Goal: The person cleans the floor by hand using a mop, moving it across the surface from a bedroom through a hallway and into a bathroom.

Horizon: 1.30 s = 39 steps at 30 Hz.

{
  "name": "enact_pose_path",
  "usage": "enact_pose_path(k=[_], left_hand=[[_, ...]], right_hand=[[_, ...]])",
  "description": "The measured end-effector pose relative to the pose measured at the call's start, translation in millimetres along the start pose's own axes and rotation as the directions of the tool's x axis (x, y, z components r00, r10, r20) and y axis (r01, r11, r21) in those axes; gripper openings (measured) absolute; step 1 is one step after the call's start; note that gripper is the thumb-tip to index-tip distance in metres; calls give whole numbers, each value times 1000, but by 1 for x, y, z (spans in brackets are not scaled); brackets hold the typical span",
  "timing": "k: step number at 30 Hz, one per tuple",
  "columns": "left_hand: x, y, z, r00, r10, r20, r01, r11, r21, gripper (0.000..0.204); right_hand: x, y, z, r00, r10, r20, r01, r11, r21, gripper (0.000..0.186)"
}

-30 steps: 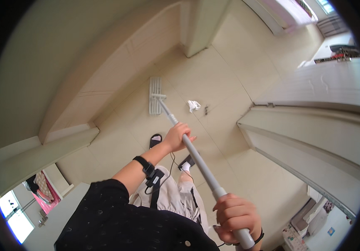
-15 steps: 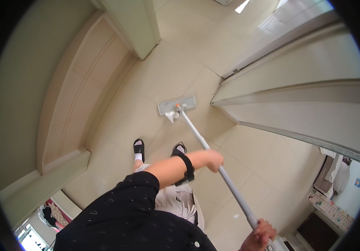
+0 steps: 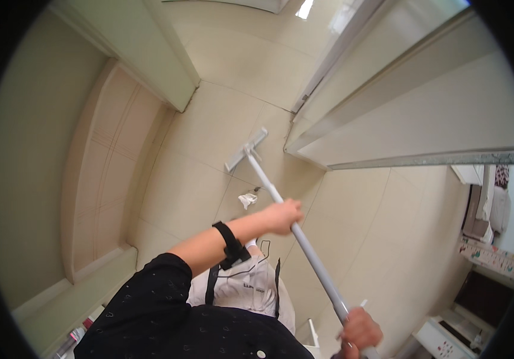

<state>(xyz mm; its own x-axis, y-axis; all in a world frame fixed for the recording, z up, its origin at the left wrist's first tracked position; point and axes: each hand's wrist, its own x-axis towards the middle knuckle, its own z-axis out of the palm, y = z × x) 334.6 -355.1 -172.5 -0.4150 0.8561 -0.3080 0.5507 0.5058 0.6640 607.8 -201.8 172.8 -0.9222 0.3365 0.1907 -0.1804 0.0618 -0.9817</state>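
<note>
Both my hands grip the pole of a flat mop [image 3: 313, 257]. My left hand [image 3: 285, 216] is wrapped round it partway down, that arm reaching across my body with a black strap on the forearm. Higher up, near the pole's top end, my right hand [image 3: 361, 330] is closed round it. The mop's pale grey rectangular head [image 3: 246, 151] is on the tiled floor ahead, turned steeply and seen nearly edge-on. Between the head and my body lies a crumpled white scrap [image 3: 248, 200], possibly tissue, with a small dark bit beside it.
A white door or panel [image 3: 412, 113] juts in at the right, its corner close to the mop head. At the left stand a pale panelled wall section [image 3: 110, 149] and a greenish pillar [image 3: 149, 54]. White furniture [image 3: 448, 341] is at the lower right.
The mop head has swung from nearly level to a steep slant and come away from the white scrap, which now lies apart, nearer my feet. My hands have shifted left with the pole.
</note>
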Motion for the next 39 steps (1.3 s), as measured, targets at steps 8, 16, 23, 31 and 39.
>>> enact_pose_path(k=[8,16,23,31,39], left_hand=[[-14,-36,92,979,40,200,-30,998,-53,21],[-69,111,185,876,246,414,-172,963,-208,14],[-141,119,87,964,124,237,-68,971,-230,14],[-290,-172,55,930,-267,-252,237,961,-144,40],[-247,-166,108,893,-298,-338,283,955,-92,36]], right_hand=[[-120,76,65,874,83,-479,-117,992,-41,23],[-114,-38,60,776,154,-612,-193,981,3,21],[-93,-65,49,895,-65,-440,200,943,266,28],[-44,51,159,909,133,395,-220,958,185,21],[-55,99,105,855,77,513,-157,981,115,27]])
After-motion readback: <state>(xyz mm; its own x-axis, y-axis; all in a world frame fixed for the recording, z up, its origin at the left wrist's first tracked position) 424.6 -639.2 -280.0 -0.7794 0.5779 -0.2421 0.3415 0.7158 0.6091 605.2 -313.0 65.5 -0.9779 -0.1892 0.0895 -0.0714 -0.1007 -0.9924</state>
